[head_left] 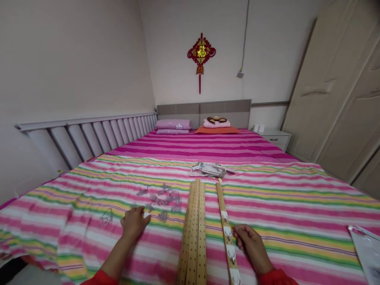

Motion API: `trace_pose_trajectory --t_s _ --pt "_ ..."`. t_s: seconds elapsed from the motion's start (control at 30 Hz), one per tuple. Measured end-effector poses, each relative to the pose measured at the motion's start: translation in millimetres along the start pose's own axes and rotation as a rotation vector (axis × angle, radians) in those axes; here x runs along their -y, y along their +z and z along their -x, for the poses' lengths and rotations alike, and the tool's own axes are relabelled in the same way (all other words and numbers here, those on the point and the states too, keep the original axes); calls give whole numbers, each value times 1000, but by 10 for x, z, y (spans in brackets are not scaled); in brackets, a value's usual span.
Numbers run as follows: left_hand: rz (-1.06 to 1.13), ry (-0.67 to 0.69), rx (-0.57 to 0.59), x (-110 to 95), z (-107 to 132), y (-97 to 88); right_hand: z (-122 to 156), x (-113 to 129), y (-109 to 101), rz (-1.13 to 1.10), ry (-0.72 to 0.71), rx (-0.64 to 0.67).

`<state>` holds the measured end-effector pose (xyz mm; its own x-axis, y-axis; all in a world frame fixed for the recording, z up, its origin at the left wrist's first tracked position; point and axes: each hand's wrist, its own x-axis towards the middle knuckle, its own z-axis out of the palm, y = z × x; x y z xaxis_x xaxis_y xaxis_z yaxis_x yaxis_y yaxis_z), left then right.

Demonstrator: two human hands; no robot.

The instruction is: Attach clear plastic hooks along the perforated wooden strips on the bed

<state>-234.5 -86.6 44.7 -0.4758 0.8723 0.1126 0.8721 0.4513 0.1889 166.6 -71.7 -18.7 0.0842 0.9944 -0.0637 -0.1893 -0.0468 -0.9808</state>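
Note:
My left hand (133,222) is low over the bed, at the near side of a scatter of small clear plastic bags (169,198). Its thumb and forefinger close around a small white piece (146,214), partly hidden by the fingers. To the right lies a narrow wooden strip (220,198) with holes, carrying several white cards (230,251) with metal rings or hooks on them. My right hand (249,242) is beside this strip, fingers curled and pinched at one card's edge; what they hold is hidden. Between my hands rest several bare perforated wooden strips (196,233), side by side.
A heap of clear plastic packaging (209,169) lies beyond the strips. Thin, tangled thread or wire (107,217) is at left, and a clear plastic bag (365,249) at far right. Everything rests on a striped bedsheet (285,206); a radiator (89,136) lines the left wall.

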Motion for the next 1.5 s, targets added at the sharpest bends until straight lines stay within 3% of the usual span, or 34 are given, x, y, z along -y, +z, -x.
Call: trace_pose_trajectory --t_s 0.27,0.67,0.77,0.83,0.93,1.03,1.1,1.2,1.33,1.4,1.5 --pt "-11 32 26 104 -95 -46 38 68 23 -21 19 -5" --pt "-117 205 -85 -52 14 -395 43 42 14 -37 -8 -8" --pt "22 189 -132 -81 50 -501 32 44 14 -49 -2 -1" --pt "295 141 -128 -139 104 -562 22 54 11 -60 -4 0" --pt "912 32 19 -328 278 -615 16 80 3 -74 -12 -8" --pt "1445 -151 308 -624 568 -616 48 127 11 -74 -14 -17" --pt "1674 -290 521 -843 783 -598 99 186 34 -62 -13 -12" --pt "1837 -405 767 -1154 1056 -557 211 339 98 -40 -22 29" --pt "1898 -555 1031 -1497 1292 -492 410 632 205 -13 -62 146" --pt "1926 -622 1126 -1631 1383 -459 522 767 253 -1 -82 181" --pt "1986 -662 1175 -1783 1514 -418 682 897 304 14 -129 195"
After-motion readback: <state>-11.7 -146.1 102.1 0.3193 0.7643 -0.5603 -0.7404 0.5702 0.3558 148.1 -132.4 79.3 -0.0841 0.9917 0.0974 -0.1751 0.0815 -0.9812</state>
